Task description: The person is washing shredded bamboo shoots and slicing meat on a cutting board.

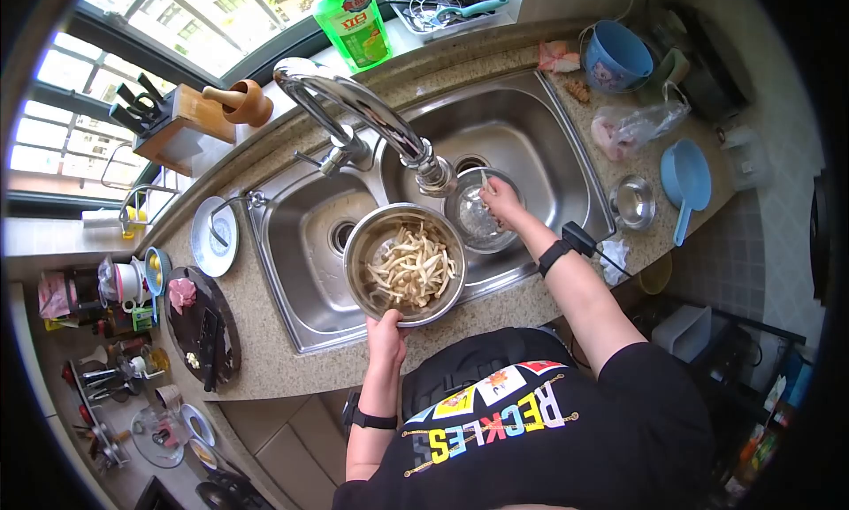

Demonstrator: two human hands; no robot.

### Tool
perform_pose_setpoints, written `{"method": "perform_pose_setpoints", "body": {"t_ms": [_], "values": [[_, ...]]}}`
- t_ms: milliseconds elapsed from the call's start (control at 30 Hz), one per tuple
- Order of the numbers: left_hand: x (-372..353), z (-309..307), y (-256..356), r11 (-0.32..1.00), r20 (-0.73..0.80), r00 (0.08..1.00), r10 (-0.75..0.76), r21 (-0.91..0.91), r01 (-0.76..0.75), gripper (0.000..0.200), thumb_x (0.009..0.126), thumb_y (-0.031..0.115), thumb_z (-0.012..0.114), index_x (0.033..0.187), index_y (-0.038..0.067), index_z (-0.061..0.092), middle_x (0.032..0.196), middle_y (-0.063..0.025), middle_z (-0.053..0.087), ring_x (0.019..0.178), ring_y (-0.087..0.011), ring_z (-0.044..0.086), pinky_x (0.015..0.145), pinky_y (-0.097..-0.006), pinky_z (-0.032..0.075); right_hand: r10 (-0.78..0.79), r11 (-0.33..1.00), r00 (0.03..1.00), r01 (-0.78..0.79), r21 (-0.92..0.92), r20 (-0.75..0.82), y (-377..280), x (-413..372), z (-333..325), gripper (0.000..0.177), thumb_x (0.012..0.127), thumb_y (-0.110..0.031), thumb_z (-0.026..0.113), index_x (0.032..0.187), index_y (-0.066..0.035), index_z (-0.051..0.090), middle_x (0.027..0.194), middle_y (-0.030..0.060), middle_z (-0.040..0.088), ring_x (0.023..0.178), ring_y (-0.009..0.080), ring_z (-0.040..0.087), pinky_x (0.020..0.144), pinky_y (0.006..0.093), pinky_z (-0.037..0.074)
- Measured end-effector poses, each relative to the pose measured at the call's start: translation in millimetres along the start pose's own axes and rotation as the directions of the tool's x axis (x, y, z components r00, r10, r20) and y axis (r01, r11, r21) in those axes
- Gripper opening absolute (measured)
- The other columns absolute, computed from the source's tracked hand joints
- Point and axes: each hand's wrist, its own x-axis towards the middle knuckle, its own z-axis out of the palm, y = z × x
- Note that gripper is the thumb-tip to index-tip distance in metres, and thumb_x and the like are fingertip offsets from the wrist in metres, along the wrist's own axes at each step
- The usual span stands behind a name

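My left hand [386,335] grips the near rim of a metal bowl [355,285] that stands across the sink divider, tilted slightly. Long, thin pale mushrooms [411,267] lie heaped in it. My right hand [502,202] is closed over a shiny see-through bowl [504,236] in the right basin. At its fingertips is a pale, slim piece that looks like one of the mushrooms. The chrome faucet [371,112] arches above, with its spout between the two bowls.
The double sink [522,130] fills the middle of the counter. To the left are a dark cutting board [225,320] with pink meat [182,294] and a cleaver, and a white plate [214,236]. On the right stand a blue ladle [685,176], a small metal bowl [633,202] and a plastic bag [632,125].
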Motion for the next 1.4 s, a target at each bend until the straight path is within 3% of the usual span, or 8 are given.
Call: {"method": "perform_pose_setpoints", "body": {"t_ms": [433,633,767,900,967,1100,1300,1400], "values": [[-17.2,8.5,-7.8,0.995,0.098,0.994,0.043,0.084,-0.051,0.055,0.071,-0.007,0.043,0.125,0.002,0.042,0.102,-0.0132,0.059,0.077,-0.0229,0.066,0.061,-0.0379,0.060,-0.194,0.836,0.942,0.013,0.549,0.274,-136.4,-154.8,37.3,0.009,0.093,-0.014,0.058,0.096,-0.009,0.051,0.073,-0.0033,0.051,0.056,0.0035,0.044,0.047,0.0195,0.035],[-34.3,21.4,-2.8,0.995,0.128,0.991,-0.048,0.093,0.037,0.057,0.070,-0.008,0.042,0.125,0.004,0.043,0.107,-0.0108,0.058,0.084,-0.0221,0.065,0.062,-0.0360,0.058,-0.354,0.880,0.907,0.240,0.411,0.229,-141.3,-176.9,61.9,0.012,0.095,-0.015,0.057,0.101,-0.007,0.051,0.083,-0.0019,0.054,0.070,0.0029,0.049,0.058,0.0198,0.042],[-26.3,15.1,-16.8,0.998,0.144,0.989,0.015,0.058,-0.024,0.059,0.070,-0.009,0.043,0.127,0.005,0.043,0.108,-0.0099,0.058,0.085,-0.0216,0.065,0.059,-0.0324,0.056,-0.578,0.724,0.752,0.652,-0.225,0.316,-112.7,-191.0,68.0,0.040,0.092,-0.017,0.060,0.127,-0.001,0.048,0.117,0.0105,0.057,0.109,0.0177,0.053,0.093,0.0308,0.043],[-20.7,7.7,-17.4,0.994,0.187,0.980,0.073,0.062,-0.086,0.059,0.070,-0.009,0.043,0.128,0.004,0.043,0.110,-0.0109,0.059,0.087,-0.0221,0.065,0.062,-0.0323,0.057,-0.638,0.697,0.714,0.695,-0.178,0.289,-126.4,-212.6,47.7,0.037,0.092,-0.013,0.059,0.125,0.000,0.053,0.119,0.0107,0.059,0.109,0.0174,0.056,0.092,0.0298,0.045],[-21.9,7.2,-16.0,0.998,0.172,0.983,0.057,0.030,-0.063,0.057,0.071,-0.009,0.044,0.128,0.001,0.043,0.111,-0.0122,0.059,0.090,-0.0233,0.065,0.066,-0.0348,0.058,-0.372,0.928,0.891,0.361,0.091,0.261,-139.5,-206.1,23.3,0.024,0.091,-0.009,0.059,0.113,0.001,0.062,0.107,0.0073,0.064,0.098,0.0136,0.059,0.086,0.0275,0.047],[-24.6,5.7,-14.1,0.995,0.155,0.983,0.100,0.003,-0.102,0.054,0.072,-0.008,0.044,0.126,0.000,0.044,0.110,-0.0130,0.059,0.090,-0.0240,0.065,0.068,-0.0360,0.059,-0.370,0.928,0.919,0.360,0.094,0.133,-140.8,-187.2,-4.6,0.016,0.090,-0.006,0.060,0.102,0.002,0.067,0.094,0.0033,0.066,0.082,0.0084,0.059,0.074,0.0227,0.047],[-34.7,16.5,-0.8,0.998,0.184,0.981,0.059,-0.029,-0.055,0.052,0.072,-0.009,0.045,0.124,-0.002,0.046,0.109,-0.0126,0.060,0.091,-0.0223,0.064,0.070,-0.0336,0.057,-0.386,0.881,0.896,0.429,-0.200,0.218,-147.7,-191.1,-5.2,0.013,0.085,-0.005,0.065,0.096,0.001,0.069,0.080,0.0024,0.062,0.065,0.0066,0.053,0.059,0.0220,0.042],[-36.6,20.3,0.5,0.995,0.186,0.977,0.102,-0.032,-0.097,0.053,0.073,-0.009,0.045,0.125,-0.002,0.046,0.111,-0.0125,0.059,0.093,-0.0220,0.063,0.071,-0.0327,0.057,-0.476,0.789,0.850,0.526,-0.316,0.226,-145.3,-188.4,-0.6,0.012,0.081,-0.004,0.066,0.092,-0.002,0.069,0.077,0.0085,0.060,0.067,0.0192,0.057,0.062,0.0303,0.046]]}}
